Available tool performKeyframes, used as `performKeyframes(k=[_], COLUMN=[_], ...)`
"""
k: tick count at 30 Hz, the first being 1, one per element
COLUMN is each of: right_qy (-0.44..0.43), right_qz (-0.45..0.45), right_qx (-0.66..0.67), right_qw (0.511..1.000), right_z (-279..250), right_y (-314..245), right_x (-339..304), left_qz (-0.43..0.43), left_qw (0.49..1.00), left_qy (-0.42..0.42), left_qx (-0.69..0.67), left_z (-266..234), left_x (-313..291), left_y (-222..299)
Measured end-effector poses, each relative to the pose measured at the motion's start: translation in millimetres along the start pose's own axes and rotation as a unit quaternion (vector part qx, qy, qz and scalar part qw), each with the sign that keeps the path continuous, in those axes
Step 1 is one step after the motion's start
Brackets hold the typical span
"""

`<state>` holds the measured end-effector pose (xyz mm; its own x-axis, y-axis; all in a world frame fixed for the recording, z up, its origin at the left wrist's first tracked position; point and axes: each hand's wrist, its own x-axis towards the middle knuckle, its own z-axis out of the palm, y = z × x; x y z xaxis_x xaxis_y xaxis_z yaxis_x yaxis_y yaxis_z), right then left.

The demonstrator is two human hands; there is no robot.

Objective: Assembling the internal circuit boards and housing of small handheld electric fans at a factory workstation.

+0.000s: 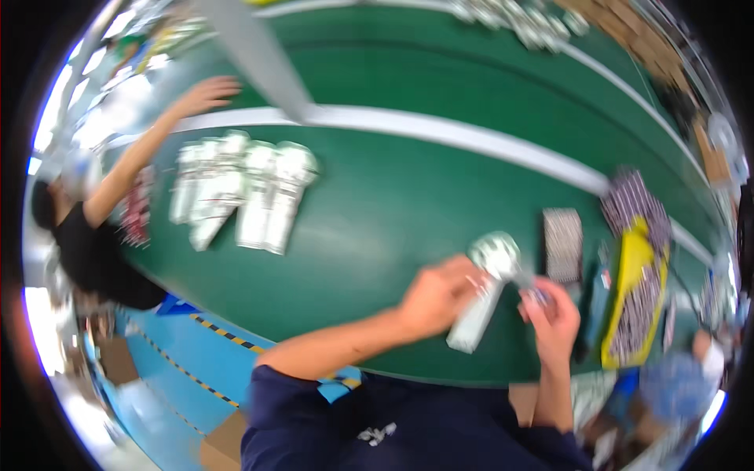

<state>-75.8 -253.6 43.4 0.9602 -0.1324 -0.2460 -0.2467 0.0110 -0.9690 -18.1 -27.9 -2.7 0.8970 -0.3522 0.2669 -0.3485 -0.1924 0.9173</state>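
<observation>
A long white item with a round, green-marked head lies slantwise on the green table in front of me. The fingers of my left hand are closed at its neck, just below the round head. To the right of it, my right hand has thumb and fingers pinched together. Something small and shiny shows at those fingertips, close to the head, too blurred to name. Several similar white items lie side by side at the left.
A grey patterned block stands right of my hands. Beyond it lie a teal tool and a yellow bin of small striped parts. A grey post rises from the white divider. A co-worker's arm reaches over at left.
</observation>
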Motion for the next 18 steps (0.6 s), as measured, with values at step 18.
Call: performKeyframes(k=[18], right_qy=[-0.089], right_qz=[-0.207], right_qx=[-0.274], right_qw=[0.935], right_z=[21.4], right_y=[-3.4], right_x=[13.6], left_qz=[-0.071], left_qw=[0.997], left_qy=[-0.013], left_qx=[-0.030], left_z=[0.0], left_x=[2.6], left_y=[5.2])
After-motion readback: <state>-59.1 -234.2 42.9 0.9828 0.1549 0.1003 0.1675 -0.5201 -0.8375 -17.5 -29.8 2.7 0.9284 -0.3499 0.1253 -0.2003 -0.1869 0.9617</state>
